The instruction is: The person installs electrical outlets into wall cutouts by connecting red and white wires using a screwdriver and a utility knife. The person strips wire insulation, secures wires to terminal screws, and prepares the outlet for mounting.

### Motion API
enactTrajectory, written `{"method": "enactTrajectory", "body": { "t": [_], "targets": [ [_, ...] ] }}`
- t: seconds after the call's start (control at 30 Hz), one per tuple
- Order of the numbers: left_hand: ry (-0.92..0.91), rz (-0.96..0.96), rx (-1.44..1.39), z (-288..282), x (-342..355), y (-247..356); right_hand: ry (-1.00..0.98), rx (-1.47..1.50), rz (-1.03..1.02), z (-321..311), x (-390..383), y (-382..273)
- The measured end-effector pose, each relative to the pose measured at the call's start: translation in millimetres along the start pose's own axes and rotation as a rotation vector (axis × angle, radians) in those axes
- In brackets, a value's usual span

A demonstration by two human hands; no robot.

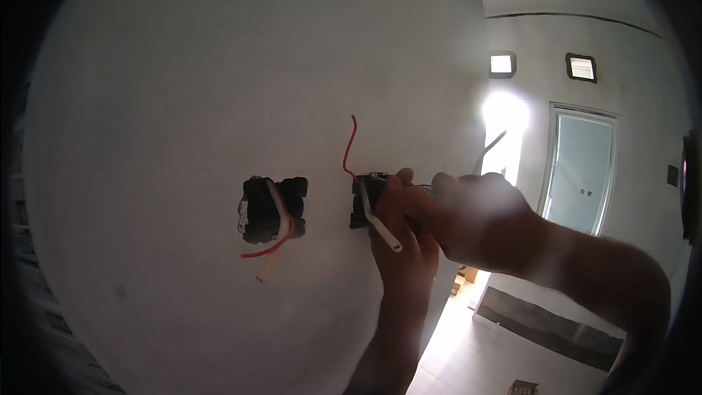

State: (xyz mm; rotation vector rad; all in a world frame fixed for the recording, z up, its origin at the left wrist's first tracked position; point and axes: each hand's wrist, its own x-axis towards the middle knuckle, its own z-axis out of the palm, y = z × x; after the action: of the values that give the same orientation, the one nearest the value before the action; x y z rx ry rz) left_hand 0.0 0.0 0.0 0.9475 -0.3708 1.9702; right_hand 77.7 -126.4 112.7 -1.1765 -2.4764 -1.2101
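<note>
In the white wall, a dark electrical wall box (pixel 357 212) sits partly behind my left hand (pixel 401 223). Its fingers are closed at the box's right edge; what they hold is hidden. A white sheathed cable (pixel 380 229) comes out of this box and crosses in front of my left hand, its cut end pointing down to the right. From the same box a thin red wire (pixel 349 148) rises up the wall. My right hand (pixel 479 208) is closed against the left one, a small greenish piece (pixel 430 189) showing between them. A thin grey strip (pixel 491 149) sticks up behind the right hand.
To the left is a second wall box (pixel 261 212) with a white cable (pixel 279 208) and a red wire (pixel 257 254) hanging out. The wall ends right of my hands. Beyond it stand a bright opening (pixel 504 128), a pale blue door (pixel 581 168) and a tiled floor (pixel 468 351).
</note>
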Motion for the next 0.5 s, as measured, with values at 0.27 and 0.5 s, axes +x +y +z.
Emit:
{"method": "enactTrajectory", "body": {
  "t": [0.27, 0.5],
  "targets": [
    [0.091, -0.129, -0.327, 27.0, 0.5, 14.2, 0.067, 0.994, 0.284, 8.6, 4.7, 25.7],
    [0.111, -0.046, -0.211, 52.2, -6.9, 19.5, 0.231, -0.153, -0.195, -11.4, -21.7, 19.4]
  ]
}}
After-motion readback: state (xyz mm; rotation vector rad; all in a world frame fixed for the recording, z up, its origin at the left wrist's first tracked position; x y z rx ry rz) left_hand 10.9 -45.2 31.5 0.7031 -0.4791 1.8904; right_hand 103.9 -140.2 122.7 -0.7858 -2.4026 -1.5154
